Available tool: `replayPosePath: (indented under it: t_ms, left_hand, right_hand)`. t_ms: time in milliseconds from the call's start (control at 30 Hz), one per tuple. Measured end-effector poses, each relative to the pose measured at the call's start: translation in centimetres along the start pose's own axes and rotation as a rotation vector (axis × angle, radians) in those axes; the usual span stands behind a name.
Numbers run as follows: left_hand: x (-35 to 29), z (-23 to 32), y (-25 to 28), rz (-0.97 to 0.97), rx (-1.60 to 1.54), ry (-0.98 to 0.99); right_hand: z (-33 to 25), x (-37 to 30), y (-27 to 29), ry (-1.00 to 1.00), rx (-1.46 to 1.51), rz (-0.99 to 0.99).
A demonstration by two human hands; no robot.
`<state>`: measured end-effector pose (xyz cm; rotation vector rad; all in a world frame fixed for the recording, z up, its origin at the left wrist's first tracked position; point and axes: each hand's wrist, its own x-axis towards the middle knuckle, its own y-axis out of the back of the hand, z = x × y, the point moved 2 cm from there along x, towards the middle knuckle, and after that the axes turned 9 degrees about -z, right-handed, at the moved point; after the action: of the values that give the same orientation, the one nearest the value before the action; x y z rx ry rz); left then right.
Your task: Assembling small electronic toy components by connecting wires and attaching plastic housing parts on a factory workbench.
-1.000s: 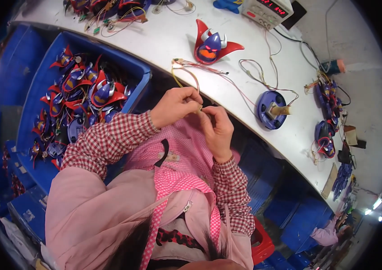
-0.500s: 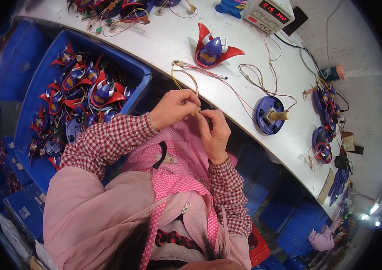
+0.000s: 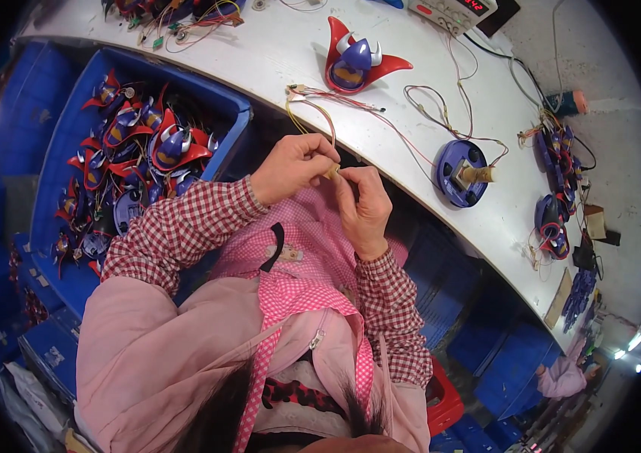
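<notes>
My left hand (image 3: 290, 170) and my right hand (image 3: 368, 210) meet just off the table's near edge, fingertips pinched together on a small tan piece (image 3: 332, 172). What exactly it is stays partly hidden by the fingers. Yellow and brown wires (image 3: 326, 115) run from it up onto the table. Beyond them stands a purple horned toy head (image 3: 354, 62) with red wing-like sides, its thin wires trailing over the tabletop. To the right lies a round purple base (image 3: 453, 189) with a tan cylinder (image 3: 479, 175) sticking out of it and wires attached.
A blue crate (image 3: 241, 124) full of similar toy heads (image 3: 173, 143) stands at the left. On the white table (image 3: 275, 57) are more wired toys (image 3: 177, 11), a power supply (image 3: 453, 15) and further toy parts (image 3: 554, 219) along the right. A red stool (image 3: 445, 408) is low right.
The view has shifted a little, so the table items sit slightly higher in it. Both hands stay pinched together on the small tan piece.
</notes>
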<state>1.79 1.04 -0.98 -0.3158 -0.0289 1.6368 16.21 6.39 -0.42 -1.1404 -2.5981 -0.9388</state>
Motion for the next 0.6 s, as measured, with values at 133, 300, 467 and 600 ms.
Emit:
replayPosePath:
  t_ms: [133, 300, 467, 600]
  left_hand:
    - [0.3, -0.1, -0.5, 0.002, -0.051, 0.012]
    - [2.5, 0.9, -1.5, 0.010, -0.019, 0.024]
    - [8.6, 2.5, -1.8, 0.090, 0.756, -0.435]
    - [8.8, 3.1, -3.0, 0.154, 1.024, -0.514]
  right_hand:
    - [0.3, 0.0, 0.3, 0.067, -0.030, 0.048]
    - [1.4, 1.1, 2.1, 0.085, -0.075, 0.102]
    - [1.5, 3.6, 5.5, -0.014, -0.394, 0.044]
    - [-0.2, 2.0, 8.9, 0.100, -0.506, 0.106]
